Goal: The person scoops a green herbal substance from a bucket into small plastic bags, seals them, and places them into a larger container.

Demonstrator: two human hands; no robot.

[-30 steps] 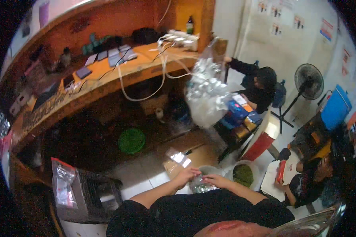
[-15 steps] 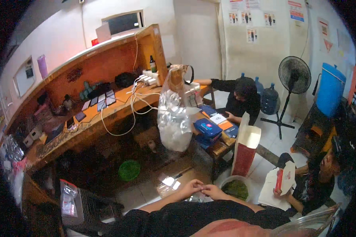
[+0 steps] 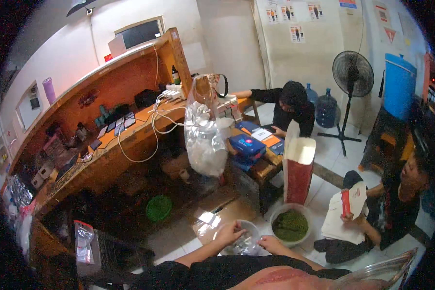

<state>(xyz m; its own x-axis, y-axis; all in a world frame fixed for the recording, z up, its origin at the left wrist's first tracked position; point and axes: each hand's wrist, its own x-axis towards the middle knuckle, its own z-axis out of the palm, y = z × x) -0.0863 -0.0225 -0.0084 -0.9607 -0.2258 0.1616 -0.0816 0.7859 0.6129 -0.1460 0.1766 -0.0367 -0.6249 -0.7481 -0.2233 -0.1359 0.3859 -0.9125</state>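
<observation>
Bag of clear plastic (image 3: 249,248) sits btwn the hands, over a pale tub (image 3: 251,224). L hand (image 3: 229,234) is at its 10 o'clock w/ fingers bent; R hand (image 3: 273,244) at its 3, fingertips by the plastic. Can't tell if either grips it, too small. Tub of green stuff (image 3: 291,225) stands near at 2 o'clock, flat cardboard (image 3: 239,210) at 11, green basket (image 3: 158,208) farther out at 10. Approx 12 o'clock, desk (image 3: 271,170) carries blue pouch (image 3: 248,147). Co-worker (image 3: 394,220) at 2-3 o'clock holds white card (image 3: 336,220).
</observation>
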